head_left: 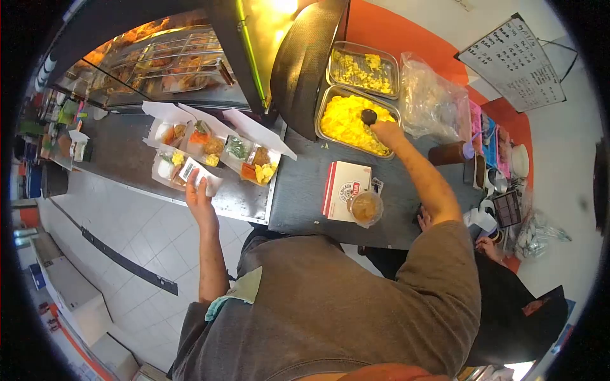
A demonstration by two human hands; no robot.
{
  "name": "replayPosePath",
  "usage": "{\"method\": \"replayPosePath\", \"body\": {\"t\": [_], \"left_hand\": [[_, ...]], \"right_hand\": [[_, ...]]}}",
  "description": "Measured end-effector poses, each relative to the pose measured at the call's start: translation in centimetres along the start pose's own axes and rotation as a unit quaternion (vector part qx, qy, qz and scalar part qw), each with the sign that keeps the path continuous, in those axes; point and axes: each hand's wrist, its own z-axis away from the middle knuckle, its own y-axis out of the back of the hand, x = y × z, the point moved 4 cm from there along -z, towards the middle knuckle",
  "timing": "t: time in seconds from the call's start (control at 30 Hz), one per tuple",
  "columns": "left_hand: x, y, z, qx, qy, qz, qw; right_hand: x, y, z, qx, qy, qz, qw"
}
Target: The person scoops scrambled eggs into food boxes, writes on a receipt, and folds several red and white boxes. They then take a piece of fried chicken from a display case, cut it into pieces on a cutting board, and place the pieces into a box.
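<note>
My right hand (386, 134) is closed around a dark round-headed utensil (368, 117), whose head rests on yellow scrambled egg in a metal tray (322, 131). At the left, my left hand (200, 195) touches the near edge of an open white food box (208, 183) that has a printed label. Its fingers are extended. Beside it stand more open boxes (253, 156) with greens, brown pieces and yellow egg. A second tray (396, 62) with less egg lies behind the full one.
On the counter are a red and white carton (346, 174), a lidded cup (366, 209) and a plastic bag (432, 98). A lit food display (171, 60) stands behind the boxes. Another person in dark clothing (508, 305) is close at my right.
</note>
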Motion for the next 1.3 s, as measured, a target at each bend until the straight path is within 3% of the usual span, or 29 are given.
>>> {"method": "replayPosePath", "body": {"t": [0.17,0.2,0.23,0.27,0.3,0.33,0.37,0.4,0.47,0.5,0.63,0.83,0.87,0.9,0.93,1.0,1.03,1.07,1.13,1.17,1.2,1.27,1.3], "left_hand": [[-1.9,1.4,1.2,0.040,0.031,0.006,0.999],[-1.6,1.4,1.4,0.042,0.028,0.007,0.999],[-1.4,1.6,1.6,0.045,0.029,0.007,0.999],[-1.4,1.7,1.8,0.049,0.032,0.008,0.998],[-1.8,2.0,1.7,0.052,0.032,0.010,0.998],[-2.3,2.4,1.5,0.056,0.034,0.005,0.998],[-2.5,2.5,1.3,0.060,0.035,0.001,0.998],[-2.8,2.6,1.3,0.062,0.039,0.003,0.997],[-2.5,2.1,0.8,0.037,0.042,-0.007,0.998],[-2.1,1.8,0.6,0.025,0.038,-0.014,0.999],[-1.2,1.4,-0.4,0.012,0.028,-0.012,0.999],[0.1,2.9,-2.4,-0.018,0.019,0.007,1.000],[0.1,3.5,-2.6,-0.018,0.019,0.007,1.000],[0.1,4.0,-3.0,-0.010,0.020,0.001,1.000],[0.1,4.4,-3.2,-0.002,0.020,-0.006,1.000],[0.1,4.7,-3.3,-0.008,0.024,-0.006,1.000],[0.2,4.6,-3.2,-0.007,0.031,-0.018,0.999],[0.3,4.4,-3.2,-0.007,0.037,-0.030,0.999],[0.4,4.1,-3.1,-0.007,0.030,-0.027,0.999],[0.5,4.0,-3.0,-0.005,0.024,-0.022,0.999],[0.5,4.0,-2.9,-0.007,0.023,-0.024,0.999],[0.0,3.8,-2.4,0.006,0.034,-0.021,0.999],[-0.2,3.6,-2.2,0.000,0.042,-0.015,0.999]], "right_hand": [[0.7,0.3,0.6,-0.058,0.093,0.014,0.994],[1.9,-2.1,-0.2,0.047,0.112,-0.159,0.980],[1.9,-1.6,-0.1,0.147,0.127,-0.327,0.925],[1.9,-1.9,0.0,0.146,0.129,-0.325,0.925],[3.0,-3.7,0.4,0.047,-0.061,-0.532,0.843],[3.0,-4.8,2.0,-0.056,-0.247,-0.687,0.681],[1.8,-3.2,3.3,-0.038,-0.300,-0.714,0.632],[2.0,-3.8,3.8,-0.040,-0.302,-0.711,0.634],[2.0,-5.4,4.9,-0.001,-0.299,-0.840,0.453],[1.8,-6.2,5.1,0.016,-0.300,-0.859,0.415],[0.9,-5.0,6.1,0.026,-0.307,-0.844,0.439],[1.4,-6.1,6.1,0.098,-0.320,-0.866,0.372],[2.6,-6.0,5.7,0.185,-0.344,-0.734,0.556],[3.5,-5.4,5.3,0.261,-0.347,-0.559,0.707],[3.4,-5.0,4.8,0.261,-0.346,-0.559,0.707],[1.2,-1.0,4.1,0.334,-0.167,-0.276,0.886],[-0.2,0.8,4.2,0.160,-0.223,-0.286,0.918],[-0.3,0.4,4.1,0.160,-0.225,-0.286,0.917],[-1.4,-1.2,2.8,0.092,-0.137,-0.267,0.950],[-1.4,-1.8,2.5,0.138,-0.069,-0.281,0.947],[-0.7,-2.9,2.7,0.139,-0.071,-0.282,0.947],[0.7,-2.9,3.5,0.144,-0.184,-0.487,0.841],[1.6,-3.1,4.5,0.048,-0.281,-0.610,0.739]]}}
